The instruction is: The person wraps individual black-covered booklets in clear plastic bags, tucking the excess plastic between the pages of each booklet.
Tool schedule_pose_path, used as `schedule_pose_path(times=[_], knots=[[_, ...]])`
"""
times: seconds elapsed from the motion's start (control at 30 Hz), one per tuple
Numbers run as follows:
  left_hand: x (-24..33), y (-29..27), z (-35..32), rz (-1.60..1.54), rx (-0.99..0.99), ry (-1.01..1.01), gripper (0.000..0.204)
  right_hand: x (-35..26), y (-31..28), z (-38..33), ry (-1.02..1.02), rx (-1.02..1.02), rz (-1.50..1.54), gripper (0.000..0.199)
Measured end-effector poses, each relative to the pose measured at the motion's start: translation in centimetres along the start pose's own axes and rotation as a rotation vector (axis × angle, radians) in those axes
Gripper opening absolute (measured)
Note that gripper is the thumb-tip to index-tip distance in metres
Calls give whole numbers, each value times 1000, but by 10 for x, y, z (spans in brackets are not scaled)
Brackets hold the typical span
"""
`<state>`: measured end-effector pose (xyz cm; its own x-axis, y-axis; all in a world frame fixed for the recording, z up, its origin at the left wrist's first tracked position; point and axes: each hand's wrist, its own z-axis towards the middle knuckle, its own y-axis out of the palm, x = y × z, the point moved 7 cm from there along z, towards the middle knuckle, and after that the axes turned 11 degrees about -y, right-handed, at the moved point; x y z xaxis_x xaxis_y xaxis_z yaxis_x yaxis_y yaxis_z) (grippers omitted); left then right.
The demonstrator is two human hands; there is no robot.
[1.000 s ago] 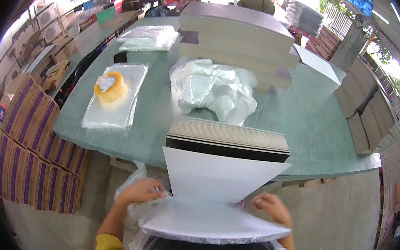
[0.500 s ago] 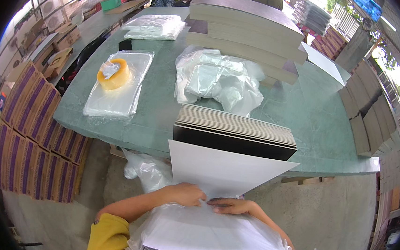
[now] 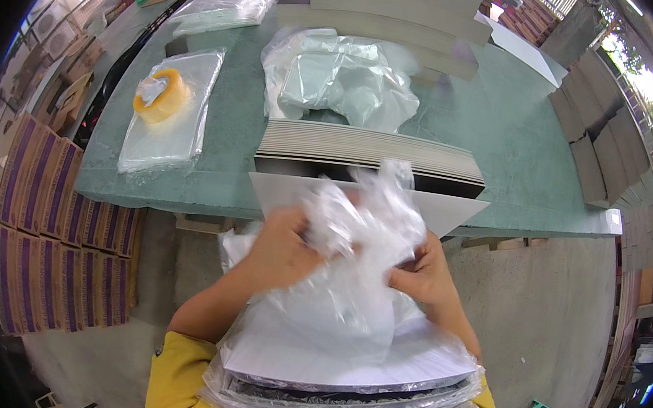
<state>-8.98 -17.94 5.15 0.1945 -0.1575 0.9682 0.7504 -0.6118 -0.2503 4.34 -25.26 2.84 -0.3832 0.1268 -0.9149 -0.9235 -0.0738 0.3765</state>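
Across the upper frame, a green table (image 3: 516, 134) carries a stack of flat white boards (image 3: 369, 150) at its near edge. Below centre, a crumpled clear plastic bag (image 3: 362, 237) is gripped by the left hand (image 3: 281, 250) and right hand (image 3: 424, 273), both closed on it above a bagged board bundle (image 3: 344, 374). The thin film could be torn if pulled hard, and the bundle could be let slip from the lap.

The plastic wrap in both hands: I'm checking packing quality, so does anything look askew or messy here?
Yes. The clear plastic wrap is bunched in a crumpled wad between the left hand and right hand, not flat over the white sheet stack. Another crumpled bag lies loose on the green table.
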Motion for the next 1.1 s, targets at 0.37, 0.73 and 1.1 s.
schedule_pose_path(times=[0.37, 0.73, 1.1], knots=[[9, -9, -2, -39, 75, 107, 67, -8, -10, -6, 81, -26, -294, 10], [12, -11, -12, 166, -102, 303, 42, -12, -17, -7, 98, 80, 159, 33], [44, 6, -23, 214, -325, 175, 36, 6, 3, 7, 365, -91, 19, 20]])
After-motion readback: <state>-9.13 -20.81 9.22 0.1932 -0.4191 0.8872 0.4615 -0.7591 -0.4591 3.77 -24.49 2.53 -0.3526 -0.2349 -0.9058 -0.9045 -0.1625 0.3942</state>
